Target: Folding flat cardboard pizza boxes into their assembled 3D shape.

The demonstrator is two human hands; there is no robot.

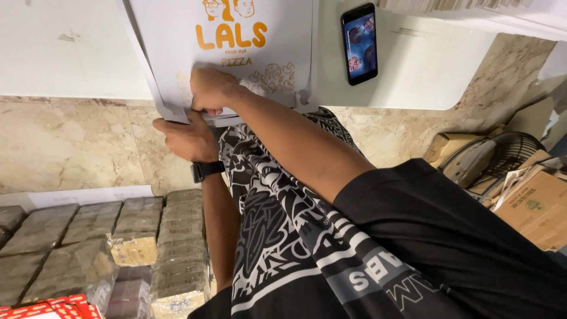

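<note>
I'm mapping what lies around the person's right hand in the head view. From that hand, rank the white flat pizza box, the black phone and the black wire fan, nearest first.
1. White flat pizza box: under the right hand, touching it, on the white table.
2. Black phone: lying on the table, to the picture's right of the hand.
3. Black wire fan: on the floor, at the far right, among cardboard.
</note>
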